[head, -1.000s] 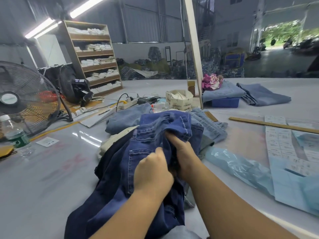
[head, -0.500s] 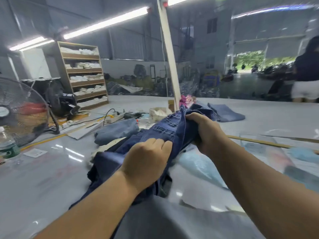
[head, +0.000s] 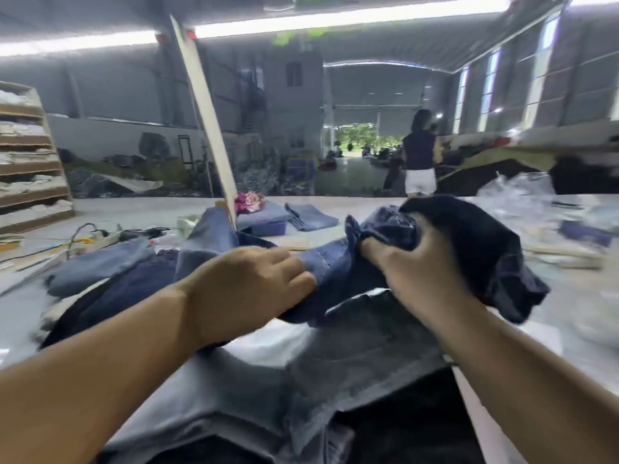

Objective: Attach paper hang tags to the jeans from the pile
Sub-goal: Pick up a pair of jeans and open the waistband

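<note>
A dark blue pair of jeans (head: 475, 242) is lifted off the table, bunched up and blurred by motion. My right hand (head: 412, 262) is shut on its bunched denim at centre right. My left hand (head: 254, 283) pinches a stitched edge of the same jeans just left of it. Behind and left lies the pile of jeans (head: 110, 272), light and dark blue. A grey pair of jeans (head: 301, 390) lies spread under my forearms. No paper hang tag shows in either hand.
A slanted white post (head: 207, 135) rises from the table (head: 576, 296). Folded light jeans (head: 311, 217) and a blue box (head: 268, 227) sit beyond it. Plastic bags (head: 522, 195) lie far right, a power strip with cables (head: 100, 234) far left, a shelf (head: 30, 162) beyond. A person (head: 418, 152) stands behind.
Both hands have lifted the dark jeans off the pile and swung them to the right. My view has risen and turned right, so the fan and bottle have left the frame.
</note>
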The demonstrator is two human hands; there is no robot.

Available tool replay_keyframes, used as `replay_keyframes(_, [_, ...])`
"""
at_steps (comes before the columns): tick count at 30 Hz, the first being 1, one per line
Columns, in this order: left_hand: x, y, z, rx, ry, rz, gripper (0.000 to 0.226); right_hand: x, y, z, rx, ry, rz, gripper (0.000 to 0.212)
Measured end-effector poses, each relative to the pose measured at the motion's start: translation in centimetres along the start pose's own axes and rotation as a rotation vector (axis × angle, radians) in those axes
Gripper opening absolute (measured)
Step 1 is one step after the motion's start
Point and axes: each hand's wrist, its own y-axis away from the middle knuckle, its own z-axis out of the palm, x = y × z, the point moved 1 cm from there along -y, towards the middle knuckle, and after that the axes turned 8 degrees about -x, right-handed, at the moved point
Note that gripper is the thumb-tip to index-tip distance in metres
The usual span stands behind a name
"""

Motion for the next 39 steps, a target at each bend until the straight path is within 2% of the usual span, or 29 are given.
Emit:
replay_keyframes(3, [3.6,-1.1,0.1,-0.117,0.099,0.111,0.015,2.0,3.6,-2.5,0.013,0.095,0.090,0.039])
replay_keyframes(5, [5.3,-1.4,0.0,-0.175,0.159,0.156,0.016,3.2,5.4,-4.1,0.029,0.161,0.122,0.040])
replay_keyframes(8, [6.1,-2.3,-0.8,-0.187,0.209,0.166,0.014,3.8,6.5,-6.8,0.091,0.229,0.224,0.069])
replay_keyframes(11, [6.9,-3.0,-1.7,-0.206,0.271,0.148,0.008,3.6,6.9,-9.0,0.191,0.191,0.290,0.098])
replay_keyframes(12, [7.4,-3.1,-1.7,-0.239,0.279,0.144,0.008,3.5,7.1,-9.3,0.246,0.232,0.266,0.106])
replay_keyframes(14, [8.4,-3.3,-1.4,-0.360,0.268,0.124,0.022,3.1,7.9,-9.3,0.331,0.418,0.188,0.126])
replay_keyframes(16, [8.9,-3.6,-1.0,-0.476,0.274,0.035,0.031,2.7,8.4,-8.5,0.351,0.660,-0.006,0.125])
replay_keyframes(18, [8.9,-3.8,-1.2,-0.469,0.332,-0.062,0.038,1.8,8.4,-7.3,0.237,0.854,-0.255,0.103])
replay_keyframes(20, [8.0,-3.7,-1.6,-0.507,0.528,-0.151,0.049,0.7,7.9,-5.8,-0.037,0.919,-0.364,0.071])
replay_keyframes(22, [6.0,-3.1,-2.7,-0.616,0.955,-0.282,0.057,-0.5,7.2,-4.3,-0.402,0.937,-0.231,0.036])
replay_keyframes(23, [4.6,-2.7,-3.1,-0.555,1.107,-0.342,0.051,-1.0,6.7,-3.5,-0.569,1.016,-0.112,0.021])
replay_keyframes(24, [3.0,-2.2,-3.1,-0.378,1.162,-0.445,0.041,-1.4,6.2,-2.9,-0.685,1.113,-0.030,0.019])
replay_keyframes(25, [1.0,-1.2,-2.6,-0.156,1.145,-0.608,0.032,-1.6,5.7,-2.3,-0.759,1.207,-0.003,0.027])
replay_keyframes(26, [-0.7,0.1,-1.9,0.034,1.083,-0.807,0.025,-1.8,5.3,-1.6,-0.786,1.272,-0.006,0.035])
replay_keyframes(27, [-2.2,1.8,-0.7,0.126,1.008,-1.015,0.022,-2.1,5.1,-0.8,-0.767,1.304,-0.027,0.041])
replay_keyframes(28, [-3.2,3.8,0.7,0.081,0.976,-1.197,0.022,-2.4,4.9,-0.1,-0.729,1.325,-0.061,0.043])
replay_keyframes(29, [-3.5,5.8,2.2,-0.074,1.018,-1.313,0.027,-2.5,4.7,0.8,-0.708,1.333,-0.102,0.042])
replay_keyframes(31, [-2.7,8.8,4.9,-0.381,1.318,-1.394,0.042,-2.3,3.7,3.0,-0.725,1.197,-0.157,0.034])
replay_keyframes(32, [-1.8,9.6,5.7,-0.419,1.464,-1.427,0.043,-2.1,3.2,4.2,-0.762,1.101,-0.155,0.034])
replay_keyframes(33, [-0.9,10.2,6.3,-0.402,1.559,-1.437,0.036,-1.8,2.5,5.3,-0.805,1.013,-0.138,0.036])
replay_keyframes(35, [0.6,10.3,7.0,-0.216,1.649,-1.435,0.020,-1.0,1.1,7.1,-0.884,0.912,-0.073,0.036])
replay_keyframes(36, [1.2,10.0,6.8,-0.105,1.704,-1.424,0.021,-0.7,0.5,7.9,-0.913,0.875,-0.033,0.039])
replay_keyframes(38, [1.7,9.6,6.3,0.009,1.777,-1.406,0.048,-0.1,-0.6,8.9,-0.942,0.746,0.030,0.044])
replay_keyframes(39, [1.5,9.5,6.1,0.002,1.781,-1.401,0.050,0.0,-1.2,9.2,-0.936,0.656,0.030,0.041])
